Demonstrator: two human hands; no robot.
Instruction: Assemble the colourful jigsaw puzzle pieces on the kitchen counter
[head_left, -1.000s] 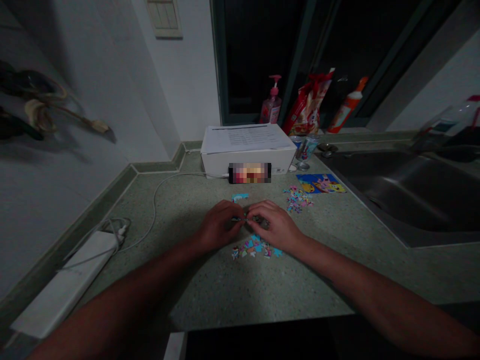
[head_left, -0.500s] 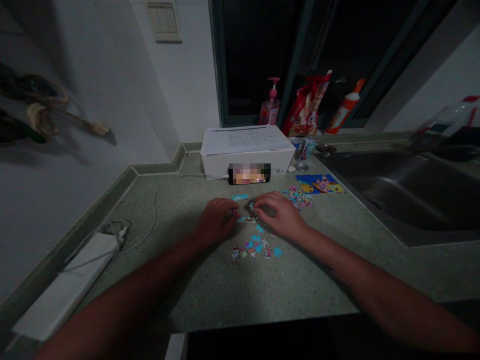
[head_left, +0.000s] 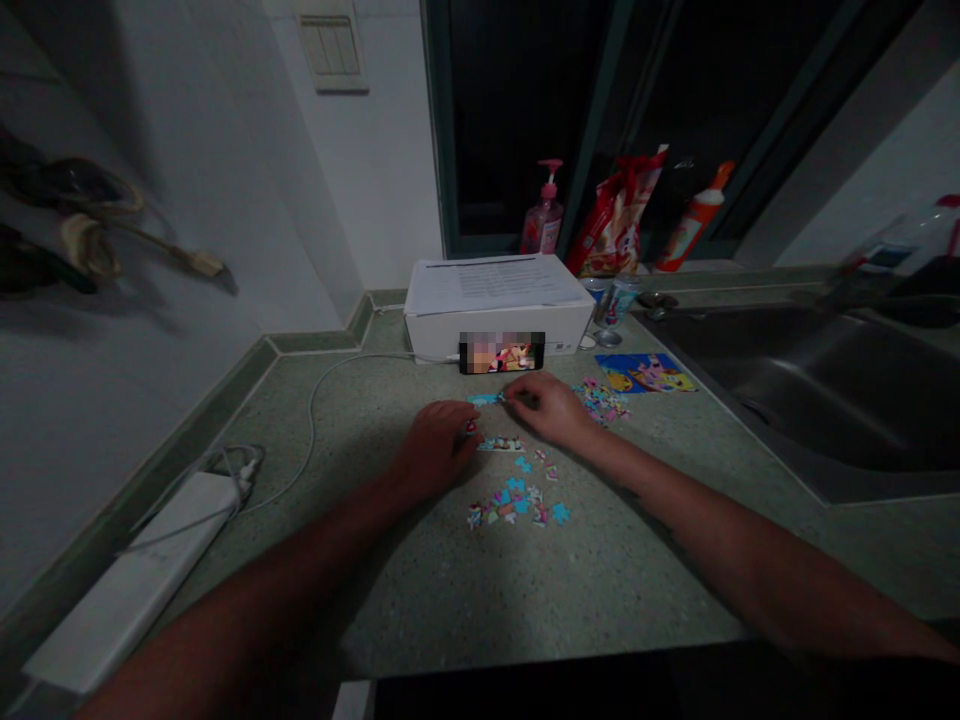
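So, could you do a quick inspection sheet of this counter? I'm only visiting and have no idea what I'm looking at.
surface: speckled green countertop
job's things: small jigsaw pieces in loose clusters, cartoon picture card nearby
hands: right hand at a blue piece; left hand beside small pieces
clutter: white box, propped phone
cables: white cable towards power strip
surroundings: steel sink, pump bottle

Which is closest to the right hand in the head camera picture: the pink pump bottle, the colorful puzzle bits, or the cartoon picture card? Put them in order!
Starting from the right hand:
1. Small pile of puzzle pieces, just to the hand's right.
2. Cartoon picture card, farther right, beside the steel sink.
3. Pink pump bottle, far back, behind the white box.
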